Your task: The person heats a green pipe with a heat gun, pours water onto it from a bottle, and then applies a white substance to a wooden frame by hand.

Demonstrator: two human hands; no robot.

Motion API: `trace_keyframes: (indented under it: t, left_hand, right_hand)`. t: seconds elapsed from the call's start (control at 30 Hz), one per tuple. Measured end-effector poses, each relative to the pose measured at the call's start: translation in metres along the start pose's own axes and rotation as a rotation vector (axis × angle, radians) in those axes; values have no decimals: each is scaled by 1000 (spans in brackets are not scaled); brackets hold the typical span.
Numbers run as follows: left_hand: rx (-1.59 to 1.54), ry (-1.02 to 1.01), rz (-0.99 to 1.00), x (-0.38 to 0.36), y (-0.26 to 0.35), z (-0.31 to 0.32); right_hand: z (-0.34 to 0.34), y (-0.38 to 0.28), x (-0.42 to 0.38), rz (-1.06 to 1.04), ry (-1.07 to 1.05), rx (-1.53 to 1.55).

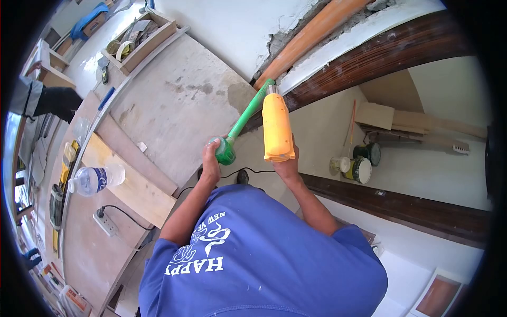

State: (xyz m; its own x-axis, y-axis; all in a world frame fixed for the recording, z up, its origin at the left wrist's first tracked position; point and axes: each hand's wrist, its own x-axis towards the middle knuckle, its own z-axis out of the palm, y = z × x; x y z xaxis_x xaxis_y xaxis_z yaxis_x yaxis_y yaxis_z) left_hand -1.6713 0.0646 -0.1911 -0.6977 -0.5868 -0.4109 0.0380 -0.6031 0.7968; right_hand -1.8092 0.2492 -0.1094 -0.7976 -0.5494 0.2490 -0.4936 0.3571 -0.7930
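Note:
My left hand is closed around the round, wide lower end of a green plastic tube. The tube slants up and to the right, its tip close to the lower end of an orange pipe set in a broken-out wall channel. In my right hand is a yellow heat gun, gripped from below, its handle mostly hidden by the body. Its metal nozzle lies right beside the tube's upper end and points toward the wall corner.
A dark wooden frame runs along the right, with paint buckets beyond it. At left are a water bottle, a power strip, a wooden plank and a tool box. A black cord trails below my hands. Another person's dark-clothed arm shows far left.

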Motion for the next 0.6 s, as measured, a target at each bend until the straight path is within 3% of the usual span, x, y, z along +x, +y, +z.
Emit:
trace_keyframes:
  t: [0.33,0.43,0.47,0.6]
  left_hand:
    - [9,-65,40,24,9,0]
    - [-26,-77,77,17,0,6]
    - [-40,-85,91,14,-1,8]
    - [-83,-184,108,4,-2,2]
  right_hand:
    - [19,-53,0,-62,-101,198]
    - [28,-77,8,-75,-102,108]
    - [31,-81,13,-185,-111,31]
    - [39,-91,20,-36,-364,123]
